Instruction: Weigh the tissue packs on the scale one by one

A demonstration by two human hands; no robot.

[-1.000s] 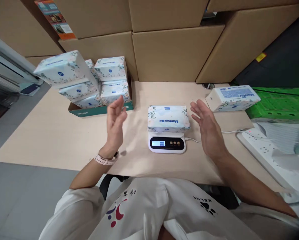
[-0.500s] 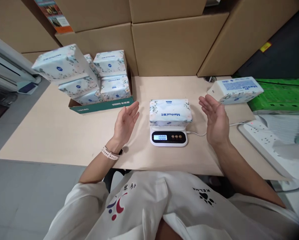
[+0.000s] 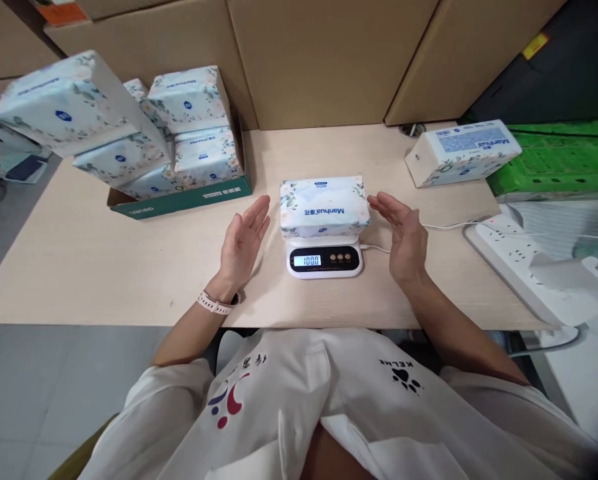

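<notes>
A floral pack of tissues [image 3: 323,205] lies on a small white digital scale [image 3: 323,260] whose lit display reads 100.0. To the left of the pack, my left hand [image 3: 243,243] is open, palm facing inward, with a gap between it and the pack. My right hand [image 3: 405,233] is open too, its fingertips close to the pack's right end; whether they touch it I cannot tell. Neither hand holds anything. A thin white cable runs from the scale's right side, passing behind my right hand.
At left, a green-sided carton [image 3: 193,203] holds several stacked tissue packs [image 3: 203,157]. Another tissue pack [image 3: 466,153] lies at the back right, beside a green crate [image 3: 553,157]. A white power strip [image 3: 523,263] is at right. Cardboard boxes [image 3: 323,67] line the table's back.
My right hand has moved inward, nearer the tissue pack on the scale. My left hand remains open beside it. The camera view has shifted, and the scale still reads 100.0.
</notes>
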